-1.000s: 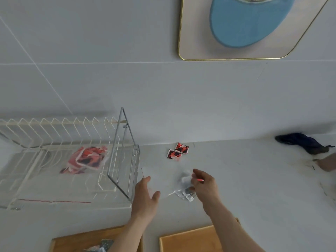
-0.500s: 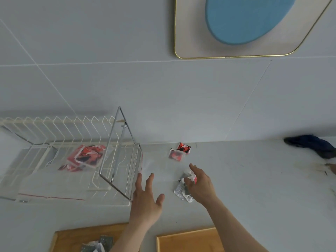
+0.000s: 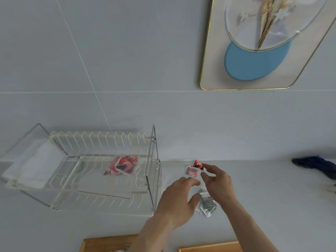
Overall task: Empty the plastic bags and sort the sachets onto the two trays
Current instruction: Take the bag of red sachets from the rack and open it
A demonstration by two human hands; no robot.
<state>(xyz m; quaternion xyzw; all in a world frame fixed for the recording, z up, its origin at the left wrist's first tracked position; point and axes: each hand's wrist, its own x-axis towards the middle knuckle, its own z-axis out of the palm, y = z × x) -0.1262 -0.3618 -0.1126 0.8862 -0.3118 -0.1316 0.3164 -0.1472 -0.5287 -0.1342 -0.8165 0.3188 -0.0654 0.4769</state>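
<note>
Two red sachets (image 3: pixel 197 164) (image 3: pixel 190 172) lie on the grey counter near the wall. My right hand (image 3: pixel 217 180) reaches over them with thumb and forefinger apart, the fingertips at the edge of the farther sachet. My left hand (image 3: pixel 177 199) hovers just left of it, fingers spread and holding nothing. A small heap of silver-grey sachets (image 3: pixel 207 206) lies between and under my hands. A clear plastic bag with red sachets (image 3: pixel 123 165) rests inside the wire rack. The corners of two wooden trays (image 3: pixel 105 244) (image 3: pixel 209 248) show at the bottom edge.
A white wire dish rack (image 3: pixel 81 179) with a metal end frame stands on the left of the counter, close to my left hand. A dark blue cloth (image 3: pixel 316 166) lies at the far right. A framed picture (image 3: pixel 254 51) hangs on the tiled wall.
My right hand has left the silver-grey heap and moved toward the wall to the red sachets. My left hand has moved to the right, closer to it. The view has tilted upward.
</note>
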